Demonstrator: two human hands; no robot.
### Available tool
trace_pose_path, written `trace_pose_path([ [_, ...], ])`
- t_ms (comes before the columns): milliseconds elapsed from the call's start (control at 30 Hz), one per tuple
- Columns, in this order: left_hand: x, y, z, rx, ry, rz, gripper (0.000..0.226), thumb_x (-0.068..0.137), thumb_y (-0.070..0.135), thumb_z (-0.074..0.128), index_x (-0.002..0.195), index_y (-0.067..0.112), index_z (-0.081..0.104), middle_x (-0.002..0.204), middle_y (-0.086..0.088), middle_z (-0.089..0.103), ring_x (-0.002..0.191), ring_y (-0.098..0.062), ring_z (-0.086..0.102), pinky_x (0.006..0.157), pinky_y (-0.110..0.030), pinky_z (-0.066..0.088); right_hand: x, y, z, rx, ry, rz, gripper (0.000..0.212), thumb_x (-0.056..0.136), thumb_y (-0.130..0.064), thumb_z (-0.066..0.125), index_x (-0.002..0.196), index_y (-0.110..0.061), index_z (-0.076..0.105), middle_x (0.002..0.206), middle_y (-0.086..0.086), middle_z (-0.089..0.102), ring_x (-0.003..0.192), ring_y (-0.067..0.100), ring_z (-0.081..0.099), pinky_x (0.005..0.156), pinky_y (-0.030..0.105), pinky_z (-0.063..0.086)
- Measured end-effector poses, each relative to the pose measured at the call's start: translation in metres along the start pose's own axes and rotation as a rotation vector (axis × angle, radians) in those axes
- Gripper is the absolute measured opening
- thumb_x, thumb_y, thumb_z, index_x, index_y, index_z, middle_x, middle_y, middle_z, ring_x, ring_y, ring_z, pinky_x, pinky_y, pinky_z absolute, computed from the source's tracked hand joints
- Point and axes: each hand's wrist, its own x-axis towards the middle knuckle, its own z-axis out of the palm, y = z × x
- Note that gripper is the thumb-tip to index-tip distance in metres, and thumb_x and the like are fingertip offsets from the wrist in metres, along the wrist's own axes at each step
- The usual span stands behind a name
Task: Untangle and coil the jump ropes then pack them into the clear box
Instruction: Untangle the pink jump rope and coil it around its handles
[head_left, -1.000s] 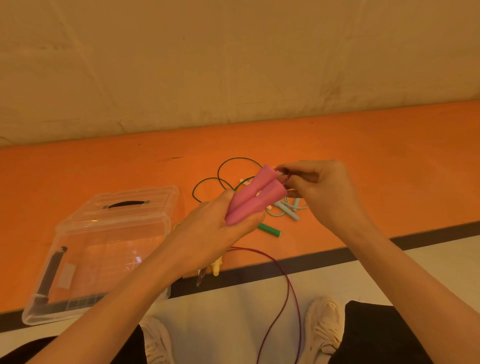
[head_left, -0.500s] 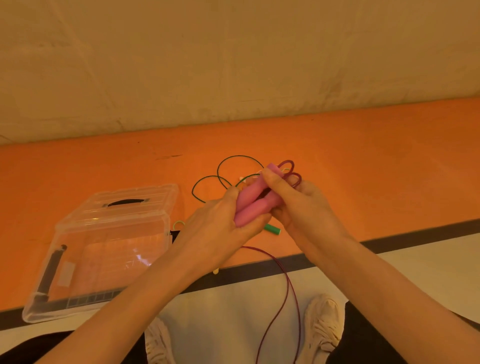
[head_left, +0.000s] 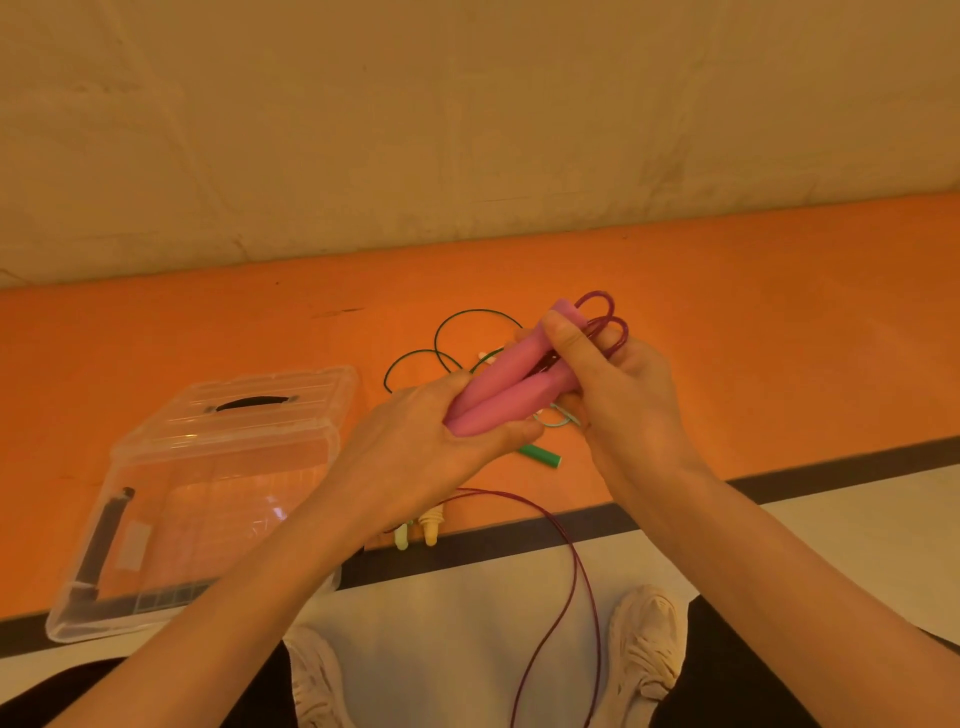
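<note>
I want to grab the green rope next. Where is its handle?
The green handle lies on the orange mat at mid-frame, just below the pink handles, between the two hands.

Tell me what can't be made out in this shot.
All head view:
- Pink handles: lower ends hidden in the left hand.
- Purple cord: runs off the bottom edge.
- Green handle: near end behind the left hand.
- Box: its near right corner is behind the left forearm.
</note>
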Motion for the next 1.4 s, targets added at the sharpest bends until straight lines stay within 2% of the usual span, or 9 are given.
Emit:
trace_pose_path([
  [267,0.003,-0.004,0.003,-0.021,0.012,0.019,0.069,0.063,0.089,0.044,0.098,0.031,0.057,0.067,0.005,0.060,0.054,-0.011,0.053,0.053,-0.038,0.043,0.002,-0.003,-0.001,0.035,0.047,-0.035,0.020,0.091,-0.018,0.063,0.097,0.000,0.069,0.092,0.012,0.073,0.084,0.019,0.069,0.078,0.035,0.057],
  [533,-0.002,0.003,0.002,0.130,0.075,0.061,0.065,0.073,0.086,0.037,0.102,0.030,0.052,0.072,0.008,0.059,0.063,-0.010,0.056,0.056,-0.035,0.043,0.000,-0.002,-0.002,0.041,0.054,-0.032,0.023,0.091,-0.020,0.063,0.099,0.001,0.068,0.101,0.018,0.072,0.091,0.025,0.069,0.079,0.035,0.057],
  [767,0.000,0.001,-0.004,0.074,-0.024,0.044,0.059,0.074,0.081,0.043,0.104,0.031,0.052,0.067,0.006,0.057,0.058,-0.012,0.054,0.054,-0.034,0.041,-0.001,0.001,0.000,0.035,0.035,-0.047,0.019,0.092,-0.017,0.062,0.095,0.000,0.069,0.096,0.018,0.072,0.088,0.024,0.069,0.070,0.028,0.058],
  [867,0.001,0.001,-0.003,0.064,0.042,0.061,0.058,0.075,0.083,0.044,0.100,0.031,0.053,0.066,0.008,0.056,0.056,-0.009,0.053,0.052,-0.033,0.040,0.001,0.000,0.000,0.049,0.037,-0.034,0.023,0.091,-0.020,0.063,0.098,0.001,0.068,0.099,0.018,0.072,0.088,0.023,0.068,0.075,0.032,0.057],
  [1000,0.004,0.001,-0.007,0.011,0.002,0.081,0.068,0.071,0.085,0.039,0.103,0.028,0.054,0.064,0.002,0.060,0.053,-0.014,0.056,0.053,-0.041,0.047,0.002,-0.001,-0.002,0.048,0.034,-0.025,0.030,0.091,-0.023,0.063,0.103,0.005,0.066,0.103,0.021,0.070,0.089,0.024,0.067,0.078,0.033,0.056],
  [1100,0.005,0.002,-0.007,-0.004,-0.016,0.073,0.067,0.073,0.084,0.039,0.101,0.025,0.054,0.061,0.001,0.057,0.050,-0.013,0.053,0.052,-0.040,0.045,0.004,-0.004,-0.004,0.021,0.013,-0.011,0.032,0.089,-0.025,0.065,0.103,0.004,0.066,0.106,0.023,0.069,0.096,0.030,0.068,0.083,0.036,0.056],
  [1267,0.005,0.006,-0.013,-0.078,0.001,0.046,0.055,0.075,0.073,0.044,0.086,0.019,0.052,0.058,0.007,0.046,0.046,-0.005,0.042,0.047,-0.022,0.032,0.009,-0.005,-0.013,-0.021,-0.273,0.101,0.040,0.078,-0.038,0.074,0.102,-0.007,0.064,0.098,0.009,0.066,0.107,0.027,0.065,0.095,0.033,0.049],
  [1333,0.006,0.005,-0.014,-0.081,0.021,0.045,0.058,0.079,0.076,0.046,0.085,0.019,0.052,0.060,0.007,0.045,0.048,-0.006,0.040,0.049,-0.025,0.032,0.005,0.003,-0.015,-0.072,-0.452,0.154,0.032,0.076,-0.030,0.072,0.101,-0.011,0.064,0.103,0.003,0.069,0.109,0.018,0.064,0.099,0.031,0.043],
  [1400,0.007,0.003,-0.014,-0.111,0.044,0.041,0.057,0.078,0.074,0.047,0.089,0.018,0.054,0.061,0.006,0.046,0.050,-0.009,0.041,0.050,-0.029,0.034,0.000,0.013,-0.014,-0.148,-0.614,0.194,0.042,0.075,-0.016,0.067,0.116,-0.013,0.061,0.121,0.002,0.066,0.119,0.014,0.058,0.105,0.032,0.040],
])
